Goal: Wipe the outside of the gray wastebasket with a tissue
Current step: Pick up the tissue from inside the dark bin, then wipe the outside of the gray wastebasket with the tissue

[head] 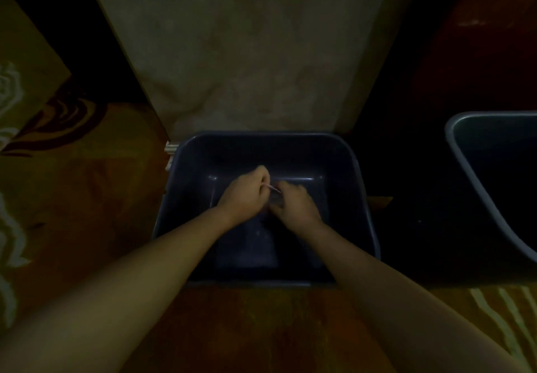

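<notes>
A gray rectangular wastebasket (360, 175) stands upright on the carpet against a pale wall panel, seen from above. Both my hands hang over its open mouth. My left hand (244, 195) is closed, pinching a thin pale strip (273, 188) that runs across to my right hand (293, 204). My right hand is curled around a small, dim, translucent-looking thing; the light is too low to tell what it is. I cannot tell whether either item is a tissue. The basket's inside looks bare apart from a faint patch on its floor.
A second gray bin (476, 175) stands to the right, cut off by the frame edge. A dark gap separates the two. Patterned orange carpet (87, 198) lies left and in front. A pale wall panel (247, 53) rises behind the wastebasket.
</notes>
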Motion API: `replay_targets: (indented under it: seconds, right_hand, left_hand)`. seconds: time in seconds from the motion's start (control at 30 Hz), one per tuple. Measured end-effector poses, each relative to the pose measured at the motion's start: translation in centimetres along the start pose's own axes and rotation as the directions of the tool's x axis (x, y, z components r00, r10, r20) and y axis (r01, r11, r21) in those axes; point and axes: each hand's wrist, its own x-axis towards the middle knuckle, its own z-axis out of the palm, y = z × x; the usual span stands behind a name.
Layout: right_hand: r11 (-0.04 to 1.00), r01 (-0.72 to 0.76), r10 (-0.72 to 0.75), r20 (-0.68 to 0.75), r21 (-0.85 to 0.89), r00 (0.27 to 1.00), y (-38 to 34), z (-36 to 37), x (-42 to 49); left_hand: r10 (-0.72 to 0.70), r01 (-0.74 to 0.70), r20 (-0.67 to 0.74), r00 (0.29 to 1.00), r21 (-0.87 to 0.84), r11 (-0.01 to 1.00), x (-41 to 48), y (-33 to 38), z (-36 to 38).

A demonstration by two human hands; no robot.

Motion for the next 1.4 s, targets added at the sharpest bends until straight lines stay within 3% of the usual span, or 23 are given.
replay_targets:
  seconds: [0.2, 0.3, 0.4, 0.53, 0.63, 0.7, 0.8, 0.93, 1.03, 1.17, 1.27, 1.4]
  right_hand:
    - [0.956, 0.014, 0.031, -0.151, 0.293, 0.988, -2.2, -6.4, -4.3]
    - [0.937, 0.034, 0.053, -0.238, 0.349, 0.97, -2.7, -10.9, -8.2]
    - [0.942, 0.116, 0.002, -0.349, 0.316, 0.937, -2.9, -15.7, -13.8]
    - [0.891, 0.15, -0.009, -0.313, 0.429, 0.95, -1.5, -20.9, -22.0]
    - [0.8, 0.054, 0.098, -0.22, 0.597, 0.971, 1.6, -22.8, -27.6]
    - [0.746, -0.032, 0.158, -0.13, 0.666, 0.979, 4.3, -23.2, -30.5]
    - [0.675, -0.145, 0.286, -0.076, 0.723, 0.955, 8.1, -22.8, -33.8]
    - [0.515, -0.269, 0.524, -0.051, 0.814, 0.85, 12.5, -22.0, -36.2]
    - [0.397, -0.314, 0.682, -0.048, 0.863, 0.73, 15.4, -20.6, -36.6]
    - [0.244, -0.269, 0.789, -0.029, 0.931, 0.614, 17.0, -18.5, -36.7]
    - [0.195, -0.198, 0.773, -0.026, 0.961, 0.634, 17.0, -17.8, -37.1]
    - [0.17, -0.145, 0.776, -0.042, 0.975, 0.629, 16.5, -17.8, -36.9]
  left_hand:
    - [0.071, -0.078, -0.033, 0.997, -0.272, 0.959, -0.4, 5.7, -4.9]
    - [0.092, -0.101, -0.045, 0.995, -0.337, 0.936, -1.2, 9.3, -6.8]
    - [0.136, -0.107, 0.03, 0.99, -0.462, 0.88, -3.4, 13.8, -8.9]
    - [0.276, -0.076, 0.226, 0.934, -0.629, 0.773, -8.0, 19.7, -9.7]
    - [0.352, -0.059, 0.307, 0.884, -0.674, 0.736, -10.7, 24.1, -7.5]
    - [0.369, -0.08, 0.332, 0.868, -0.639, 0.765, -11.9, 26.5, -5.0]
    - [0.379, -0.222, 0.3, 0.875, -0.447, 0.867, -13.0, 29.9, -1.5]
    - [0.473, -0.445, 0.128, 0.872, -0.199, 0.873, -11.6, 34.4, 0.7]
    - [0.518, -0.514, 0.039, 0.855, -0.074, 0.854, -8.4, 37.7, 2.1]
    - [0.396, -0.436, 0.228, 0.89, 0.168, 0.884, -4.6, 40.9, 5.2]
    - [0.238, -0.365, 0.367, 0.899, 0.331, 0.87, -3.6, 42.1, 7.1]
    - [0.208, -0.344, 0.393, 0.896, 0.315, 0.885, -3.4, 42.8, 7.8]
